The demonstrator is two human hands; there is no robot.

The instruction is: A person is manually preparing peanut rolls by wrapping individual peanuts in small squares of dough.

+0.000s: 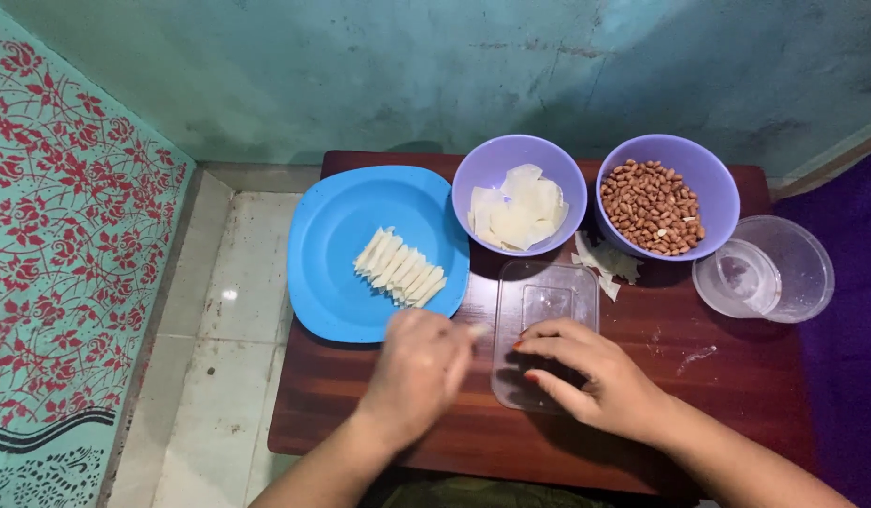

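Head view: both hands point(511, 362) pinch a pale wrapper point(477, 330) over the clear rectangular lid point(545, 293).

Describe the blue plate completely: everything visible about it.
The blue plate is round, plain bright blue and looks like plastic, with a shallow raised rim. It lies flat at the left end of the dark wooden table, its left edge hanging past the tabletop over the tiled floor. A tidy overlapping row of pale folded pieces lies on its right half. A purple bowl appears to meet its upper right rim. The left hand hovers at its lower edge; contact is unclear.
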